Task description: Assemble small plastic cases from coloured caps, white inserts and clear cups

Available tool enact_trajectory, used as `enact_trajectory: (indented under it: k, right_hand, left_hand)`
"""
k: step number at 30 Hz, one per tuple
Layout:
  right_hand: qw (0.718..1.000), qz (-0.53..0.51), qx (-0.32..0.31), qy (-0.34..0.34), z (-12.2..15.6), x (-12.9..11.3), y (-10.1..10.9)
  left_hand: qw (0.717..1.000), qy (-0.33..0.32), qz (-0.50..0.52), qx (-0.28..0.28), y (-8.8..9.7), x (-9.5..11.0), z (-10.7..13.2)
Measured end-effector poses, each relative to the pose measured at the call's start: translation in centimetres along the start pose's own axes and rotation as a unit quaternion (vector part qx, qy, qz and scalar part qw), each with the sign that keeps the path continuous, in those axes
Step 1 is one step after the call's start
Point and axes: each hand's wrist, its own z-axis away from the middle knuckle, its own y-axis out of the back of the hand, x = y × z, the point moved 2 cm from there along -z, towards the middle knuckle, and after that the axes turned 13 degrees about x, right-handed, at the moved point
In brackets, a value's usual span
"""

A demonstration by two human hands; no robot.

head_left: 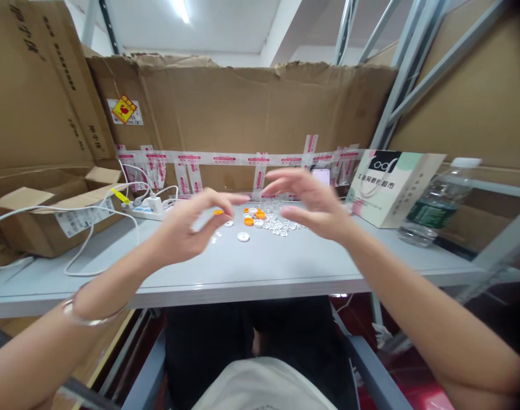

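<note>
My left hand (191, 225) hovers above the table, slightly blurred, its thumb and forefinger apart with nothing visible between them. Through that gap shows an orange piece (218, 212), and a white round piece (229, 224) lies by the thumb tip. Opposite, my right hand (313, 205) is raised with fingers and thumb spread, holding nothing. Between the hands lie several orange round pieces (248, 221) and a white disc (243, 237). A heap of small white parts (281, 228) spreads below my right hand, with clear plastic pieces (271, 205) behind it, partly hidden.
A power strip (151, 212) with white cables and an opened cardboard box (58, 210) stand left. To the right are a paper bag (388, 188) and a plastic bottle (434, 205). A phone (322, 176) leans at the back, before a taped cardboard wall (242, 114).
</note>
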Motion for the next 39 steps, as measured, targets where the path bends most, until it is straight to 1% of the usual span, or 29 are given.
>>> enact_trajectory:
  k: [1,2,4,5,6,7,9,12,17,26,39]
  right_hand:
    - [0.999,0.006,-0.019,-0.026,-0.5,1.9,-1.1]
    - [0.997,0.022,-0.047,-0.065,-0.9,4.0,-2.3]
    - [0.977,0.074,-0.114,-0.162,-1.2,8.5,-4.5]
    - [0.972,0.078,-0.136,-0.173,-1.1,10.3,-5.5]
    - [0.971,0.078,-0.145,-0.174,-1.0,11.7,-6.3]
    - [0.970,0.079,-0.151,-0.174,-0.7,12.8,-6.9]
    - [0.971,0.079,-0.156,-0.165,0.1,14.0,-8.0]
    - [0.974,0.084,-0.152,-0.144,1.3,14.4,-9.1]
    - [0.980,0.092,-0.122,-0.129,1.9,14.5,-10.0]
    - [0.983,0.084,-0.100,-0.129,2.0,14.5,-10.1]
    - [0.987,0.075,-0.085,-0.115,2.0,14.7,-10.3]
  left_hand:
    - [1.000,-0.013,-0.016,-0.019,-1.3,-1.1,-0.3]
    - [0.998,-0.024,-0.037,-0.046,-2.7,-2.3,-0.5]
    - [0.992,-0.029,-0.073,-0.103,-5.7,-5.3,-0.5]
    - [0.989,-0.016,-0.082,-0.124,-7.0,-6.7,-0.4]
    - [0.989,-0.007,-0.084,-0.123,-8.0,-8.0,-0.2]
    - [0.990,0.000,-0.086,-0.116,-8.8,-9.1,0.0]
    - [0.991,0.011,-0.083,-0.102,-9.9,-10.5,0.5]
    - [0.994,0.026,-0.066,-0.082,-10.7,-11.4,1.4]
    - [0.996,0.028,-0.038,-0.080,-11.5,-11.3,2.2]
    - [0.996,0.030,-0.034,-0.075,-11.9,-11.7,2.6]
    - [0.993,-0.003,-0.066,-0.093,-11.8,-11.4,2.6]
